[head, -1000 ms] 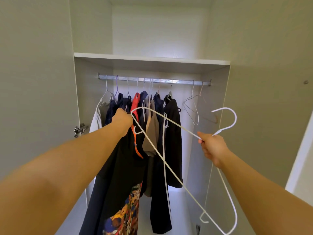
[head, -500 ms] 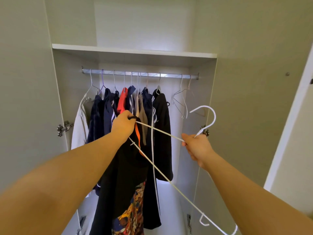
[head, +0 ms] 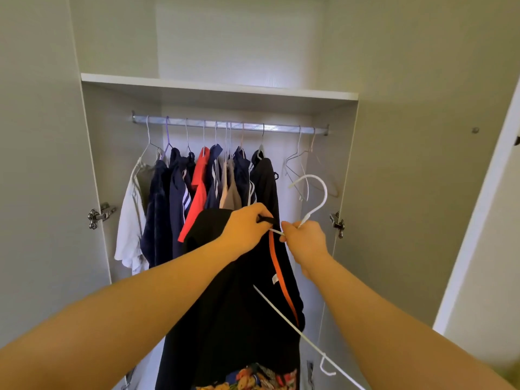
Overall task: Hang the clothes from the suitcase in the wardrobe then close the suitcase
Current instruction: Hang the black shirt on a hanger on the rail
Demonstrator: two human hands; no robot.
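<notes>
Two hands, the left hand (head: 244,229) and the right hand (head: 305,240), sit mid-frame with one white hanger (head: 325,192) and one black garment (head: 239,305). One rail (head: 281,127) above carries two empty hangers (head: 299,142) at right.

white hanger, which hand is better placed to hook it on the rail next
Right, probably. The right hand grips the white hanger just under its hook, which points up toward the rail. The left hand is occupied holding the black garment at its top.
</notes>
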